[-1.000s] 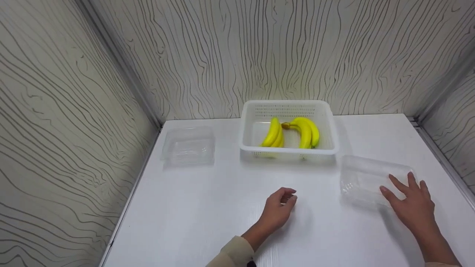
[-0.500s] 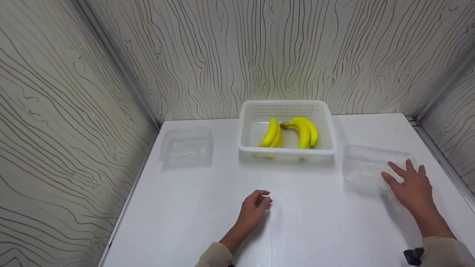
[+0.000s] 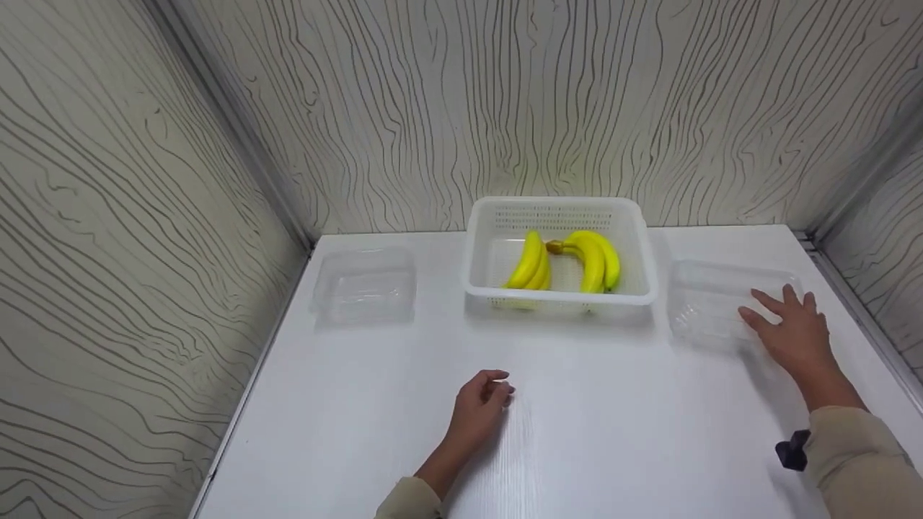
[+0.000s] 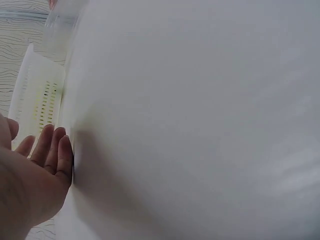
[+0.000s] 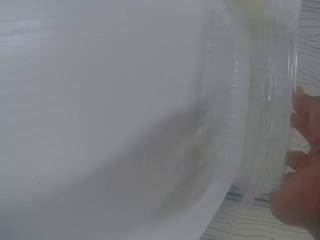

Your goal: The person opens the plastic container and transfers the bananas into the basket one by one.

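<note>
My right hand (image 3: 793, 335) lies over the right end of a clear plastic container (image 3: 703, 303) to the right of the basket. Its fingers are spread and touch the container; in the right wrist view the fingertips are right at the top edge of the clear wall (image 5: 270, 100). My left hand (image 3: 472, 414) rests near the middle front of the table, fingers loosely curled, holding nothing. The white basket (image 3: 562, 296) stands at the back, with two bunches of yellow bananas inside, a left bunch (image 3: 530, 261) and a right bunch (image 3: 595, 258).
A second clear plastic container (image 3: 366, 285) stands at the back left of the white table (image 3: 346, 418). Wood-patterned panels (image 3: 548, 101) enclose the table at the back and sides. A small black object (image 3: 793, 450) sits at the right sleeve.
My right hand has moved the right container toward the back, until it stands beside the basket. My left hand has shifted leftward. The bananas, basket and left container stay put.
</note>
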A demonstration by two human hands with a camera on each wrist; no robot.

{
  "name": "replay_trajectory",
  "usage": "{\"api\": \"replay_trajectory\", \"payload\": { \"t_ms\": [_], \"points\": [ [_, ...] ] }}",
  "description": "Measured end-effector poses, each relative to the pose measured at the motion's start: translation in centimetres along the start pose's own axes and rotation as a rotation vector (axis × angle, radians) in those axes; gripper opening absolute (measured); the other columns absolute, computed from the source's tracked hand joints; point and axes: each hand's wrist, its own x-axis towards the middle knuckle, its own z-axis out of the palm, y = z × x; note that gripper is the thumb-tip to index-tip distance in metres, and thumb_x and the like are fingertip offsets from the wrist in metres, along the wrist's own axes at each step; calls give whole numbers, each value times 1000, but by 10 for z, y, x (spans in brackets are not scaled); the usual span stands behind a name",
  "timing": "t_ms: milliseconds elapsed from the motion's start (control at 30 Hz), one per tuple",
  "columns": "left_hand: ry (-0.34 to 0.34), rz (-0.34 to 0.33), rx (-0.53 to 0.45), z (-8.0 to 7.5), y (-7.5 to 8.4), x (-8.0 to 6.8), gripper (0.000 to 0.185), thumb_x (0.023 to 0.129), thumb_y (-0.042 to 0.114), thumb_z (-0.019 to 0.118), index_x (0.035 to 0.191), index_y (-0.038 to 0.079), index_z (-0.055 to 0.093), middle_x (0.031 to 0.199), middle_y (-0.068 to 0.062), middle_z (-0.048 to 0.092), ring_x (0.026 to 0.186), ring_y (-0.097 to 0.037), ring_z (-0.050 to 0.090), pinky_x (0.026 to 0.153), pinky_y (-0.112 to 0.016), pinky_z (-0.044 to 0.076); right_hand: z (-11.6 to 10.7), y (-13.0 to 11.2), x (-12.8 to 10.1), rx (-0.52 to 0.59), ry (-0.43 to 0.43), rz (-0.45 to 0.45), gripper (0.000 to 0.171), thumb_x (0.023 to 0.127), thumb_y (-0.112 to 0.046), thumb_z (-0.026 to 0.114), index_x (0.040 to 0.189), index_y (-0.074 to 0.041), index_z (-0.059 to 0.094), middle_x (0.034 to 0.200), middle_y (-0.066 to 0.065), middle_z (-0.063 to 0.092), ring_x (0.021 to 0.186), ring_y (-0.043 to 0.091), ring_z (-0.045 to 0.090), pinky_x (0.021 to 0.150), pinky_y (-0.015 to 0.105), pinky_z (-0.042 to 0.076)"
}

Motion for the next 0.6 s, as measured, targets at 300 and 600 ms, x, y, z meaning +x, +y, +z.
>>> {"api": "replay_trajectory", "payload": {
  "t_ms": [300,600],
  "points": [
    [6,-10,-17,-1,-3,-1,25,106,17,61,128,10,70,107,-1,79,97,-9,73,83,-21,58,2,-1,27,-7,67,-20,69,114,-50,42,156,5,44,167,44,15,154,73,-3,123,83,2],
    [-13,7,4,-3,1,-3,26,107,17,60,129,9,69,107,-2,79,97,-10,73,83,-20,57,-3,-5,49,-10,60,-19,67,115,-46,39,155,7,44,165,47,17,152,75,0,122,83,9]
  ]
}}
